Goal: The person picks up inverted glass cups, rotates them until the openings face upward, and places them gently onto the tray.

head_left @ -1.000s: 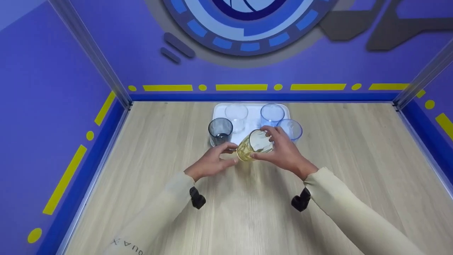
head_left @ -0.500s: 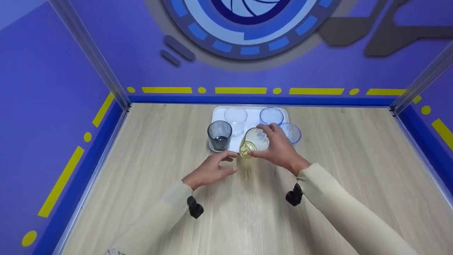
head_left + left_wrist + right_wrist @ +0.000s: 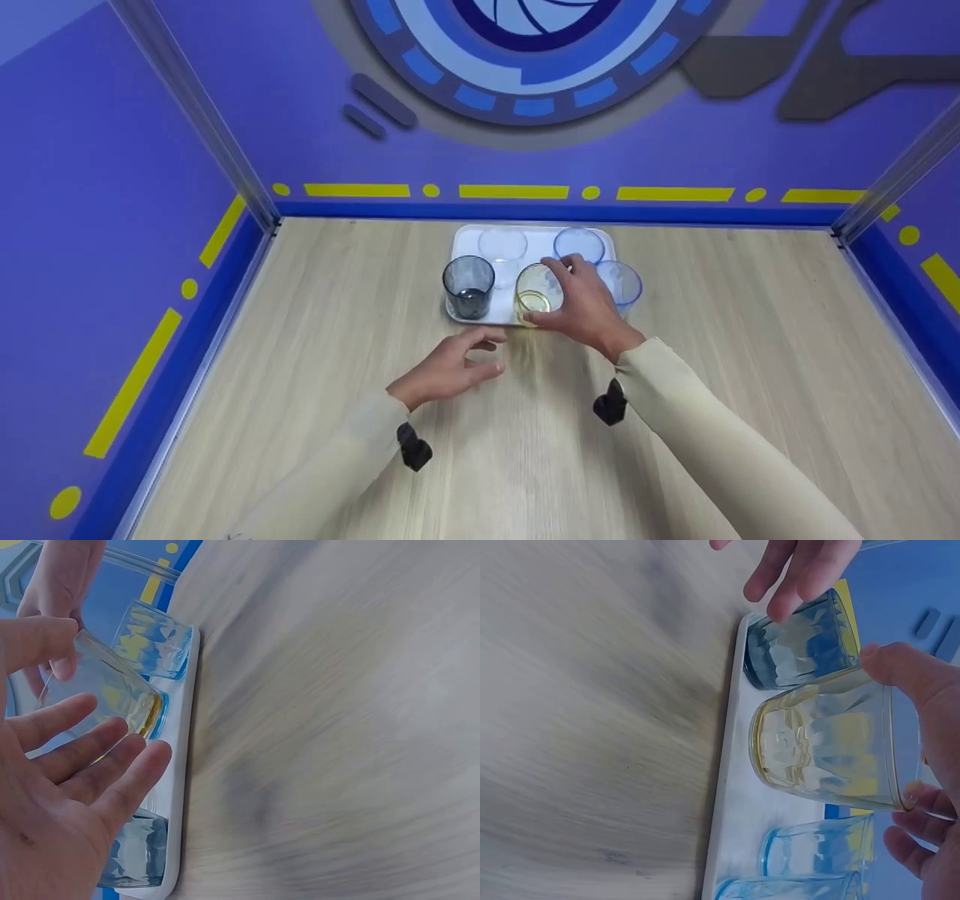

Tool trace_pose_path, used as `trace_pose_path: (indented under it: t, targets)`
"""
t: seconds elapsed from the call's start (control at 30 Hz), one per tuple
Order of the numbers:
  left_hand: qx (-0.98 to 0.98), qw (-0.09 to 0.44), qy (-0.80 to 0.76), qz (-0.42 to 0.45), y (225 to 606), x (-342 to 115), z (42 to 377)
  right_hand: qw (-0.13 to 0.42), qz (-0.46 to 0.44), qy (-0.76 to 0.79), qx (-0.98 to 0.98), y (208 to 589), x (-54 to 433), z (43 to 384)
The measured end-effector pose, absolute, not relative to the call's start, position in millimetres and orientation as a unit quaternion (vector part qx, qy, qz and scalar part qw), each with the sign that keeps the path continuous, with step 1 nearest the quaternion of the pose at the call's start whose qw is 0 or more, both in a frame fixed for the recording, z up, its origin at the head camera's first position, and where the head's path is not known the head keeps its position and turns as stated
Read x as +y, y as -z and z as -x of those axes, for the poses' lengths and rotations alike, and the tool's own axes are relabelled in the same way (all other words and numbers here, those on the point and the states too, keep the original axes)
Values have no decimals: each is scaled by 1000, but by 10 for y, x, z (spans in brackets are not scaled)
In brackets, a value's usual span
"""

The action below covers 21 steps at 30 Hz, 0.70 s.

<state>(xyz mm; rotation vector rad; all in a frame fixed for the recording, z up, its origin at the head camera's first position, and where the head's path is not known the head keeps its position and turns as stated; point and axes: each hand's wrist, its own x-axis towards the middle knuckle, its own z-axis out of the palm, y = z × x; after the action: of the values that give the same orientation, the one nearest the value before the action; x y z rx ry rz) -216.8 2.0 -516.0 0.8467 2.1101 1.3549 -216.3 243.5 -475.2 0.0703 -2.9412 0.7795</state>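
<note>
My right hand (image 3: 589,307) grips a yellow-tinted glass (image 3: 534,298) near its rim, thumb on one side and fingers on the other. The glass is over the front edge of a white tray (image 3: 504,313); in the right wrist view its base looks close to the tray, but I cannot tell whether they touch. My left hand (image 3: 448,366) is just in front of the tray with its fingers extended, holding nothing. A dark grey glass (image 3: 469,289) stands on the tray's front left corner, beside the yellow glass (image 3: 821,742).
At the tray's back stand a clear glass (image 3: 502,247) and a blue glass (image 3: 579,246). Another bluish glass (image 3: 624,282) is at the right edge, partly behind my right hand. A purple-blue wall (image 3: 420,154) rises behind the wooden table (image 3: 525,450).
The yellow glass has gone from tilted to nearly upright and moved forward over the tray with my right hand. My left hand has come away from it and drawn back slightly.
</note>
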Motion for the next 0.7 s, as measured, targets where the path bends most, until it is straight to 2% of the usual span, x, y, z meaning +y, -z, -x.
trace_pose_path:
  t: [0.7]
  targets:
    - [790, 261, -472, -291, 5189, -28, 2088, 65, -24, -223, -972, 4887, 2417, 2282]
